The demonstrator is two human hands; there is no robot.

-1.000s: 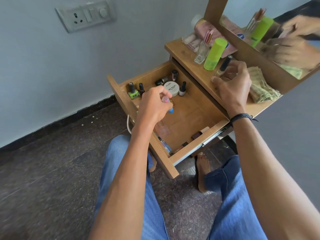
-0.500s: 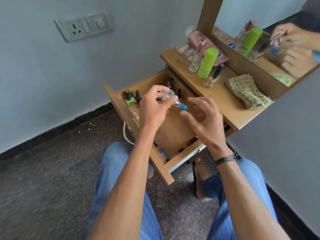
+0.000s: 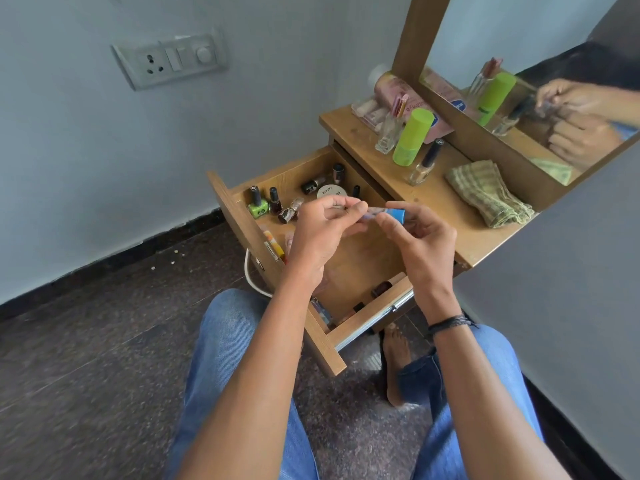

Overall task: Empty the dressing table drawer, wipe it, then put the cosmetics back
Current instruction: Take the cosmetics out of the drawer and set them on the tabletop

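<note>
**Left grip** (image 3: 322,233) and **right grip** (image 3: 420,244) meet above the open drawer (image 3: 239,223), each pinching one end of a small tube (image 3: 375,213).

- **Hold:** The left thumb and forefinger close on the pale end. The right thumb and forefinger close on the blue cap (image 3: 398,215). The other fingers of both hands are loosely curled and hold nothing else.
- **Tube:** It is clear of the drawer floor. Its long axis is roughly level and runs left to right between the two hands, with the cap toward the table (image 3: 450,216). Whether the cap is being turned or the tube merely passed across cannot be told.
- **Drawer:** Below and beyond the hands, it holds a green nail polish bottle (image 3: 258,206), a dark polish bottle (image 3: 275,202), a round white jar (image 3: 330,192) and several smaller items along its walls.
- **Table:** To the right of the hands and beyond them stand a green canister (image 3: 412,138), a glass bottle (image 3: 388,135) and a clear polish bottle (image 3: 423,166). A checked cloth (image 3: 488,192) lies beside the mirror (image 3: 519,57).
- **Judgement:** Emptying appears under way and far from done, and the cloth lies untouched. The right grip is the nearer to the table, so a hand-over to it, cap end leading, would suit the set-down.
</note>
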